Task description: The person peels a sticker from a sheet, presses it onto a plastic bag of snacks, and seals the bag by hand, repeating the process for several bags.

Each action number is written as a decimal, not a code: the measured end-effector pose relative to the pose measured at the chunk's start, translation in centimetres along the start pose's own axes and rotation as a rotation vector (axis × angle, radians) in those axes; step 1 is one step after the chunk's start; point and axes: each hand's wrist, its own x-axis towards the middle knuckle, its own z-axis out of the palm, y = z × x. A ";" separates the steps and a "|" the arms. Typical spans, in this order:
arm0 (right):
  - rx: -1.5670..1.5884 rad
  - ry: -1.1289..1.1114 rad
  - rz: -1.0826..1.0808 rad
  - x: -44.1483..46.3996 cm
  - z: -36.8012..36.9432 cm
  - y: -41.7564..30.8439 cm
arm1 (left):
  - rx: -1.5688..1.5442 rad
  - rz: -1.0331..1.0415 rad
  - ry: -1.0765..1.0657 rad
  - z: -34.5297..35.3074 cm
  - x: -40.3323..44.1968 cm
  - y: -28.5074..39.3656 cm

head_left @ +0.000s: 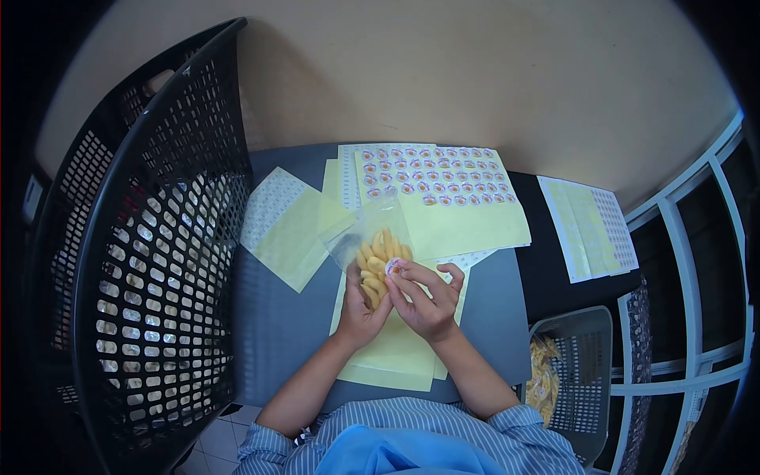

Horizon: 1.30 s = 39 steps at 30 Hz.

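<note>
A clear plastic bag point(383, 223) of pale yellow, finger-shaped snack pieces is held over the middle of the table. My left hand point(362, 310) grips its lower left side, thumb in front. On the front of the bag sits a round white sticker point(393, 267) with an orange and purple print. The fingertips of my right hand point(428, 305) press at this sticker; whether they still pinch its edge is hard to see. Behind the bag lies a yellow sticker sheet point(467, 226) with rows of the same round stickers. More yellow backing paper point(388, 360) lies under my hands.
A large black perforated basket point(162, 261) stands on the left, with filled bags showing through its holes. Another sheet point(289, 226) lies at the table's left. On the right are a further sticker sheet point(590, 229) and a grey-green basket point(586, 348) holding filled bags.
</note>
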 end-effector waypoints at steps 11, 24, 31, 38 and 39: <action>0.094 -0.248 0.067 0.4 0.2 -1.1 | -0.130 -0.083 0.127 -0.7 0.6 -0.1; 0.306 -0.136 0.371 0.7 0.6 -0.4 | -0.220 -0.259 0.143 -1.5 1.0 1.4; 0.980 -0.233 0.891 0.3 0.7 0.8 | -0.179 -0.314 -0.023 -1.1 1.1 2.1; 0.986 -0.196 0.996 0.1 0.8 0.7 | -0.137 -0.294 -0.080 -1.4 0.8 1.6; 1.007 -0.205 1.021 0.2 0.8 0.8 | -0.147 -0.295 -0.079 -1.4 0.8 1.5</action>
